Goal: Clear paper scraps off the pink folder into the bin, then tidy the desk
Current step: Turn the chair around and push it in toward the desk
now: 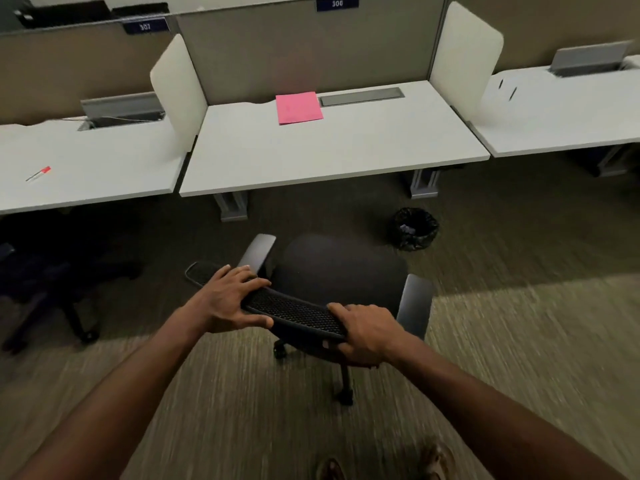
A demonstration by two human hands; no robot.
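Observation:
The pink folder lies flat at the back of the white desk, with no scraps visible on it. A black bin with a dark liner stands on the carpet under the desk's right side, pale scraps inside. A black office chair stands in front of me, its seat facing the desk. My left hand grips the left part of the chair's mesh backrest top. My right hand grips its right end.
White divider panels flank the desk. A red-capped pen lies on the left neighbouring desk. Another dark chair stands at the left. A grey cable tray lid sits beside the folder. Carpet floor lies all around.

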